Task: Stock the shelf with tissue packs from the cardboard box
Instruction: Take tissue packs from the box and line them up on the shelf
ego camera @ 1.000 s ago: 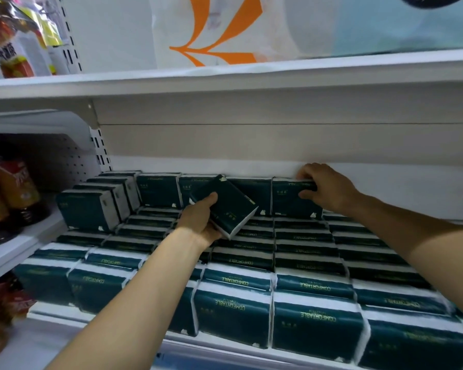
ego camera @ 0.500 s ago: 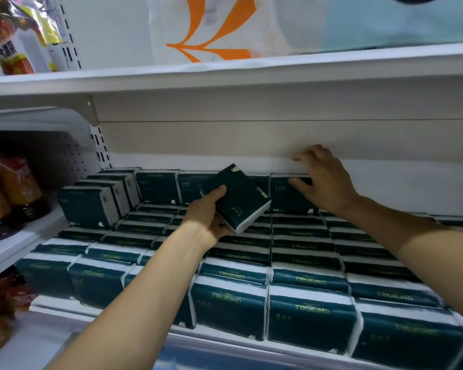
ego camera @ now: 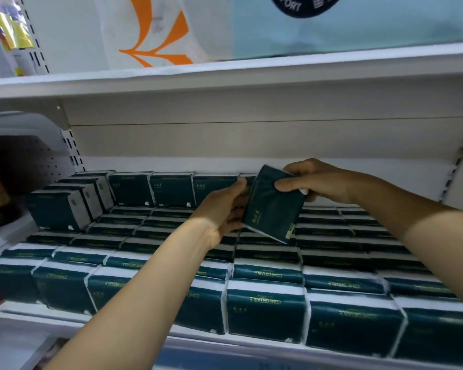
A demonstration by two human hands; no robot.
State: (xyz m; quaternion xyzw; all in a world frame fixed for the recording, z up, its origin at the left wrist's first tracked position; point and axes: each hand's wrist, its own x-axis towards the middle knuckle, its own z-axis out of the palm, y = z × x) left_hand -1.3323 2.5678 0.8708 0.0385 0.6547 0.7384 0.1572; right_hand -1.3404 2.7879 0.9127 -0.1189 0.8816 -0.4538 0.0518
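Two bare hands share one dark green plastic-wrapped tissue pack [ego camera: 274, 202], held tilted above the white metal shelf [ego camera: 225, 340]. The left hand [ego camera: 225, 209] cups its left edge while the right hand [ego camera: 313, 182] pinches its top corner, so each grip is closed on the pack, probably to turn it upright for the back row [ego camera: 171, 189]. Stocked packs [ego camera: 265, 313] in front read "COMFORTABLE" upside down; the light blue bag [ego camera: 358, 25] above shows "FORT".
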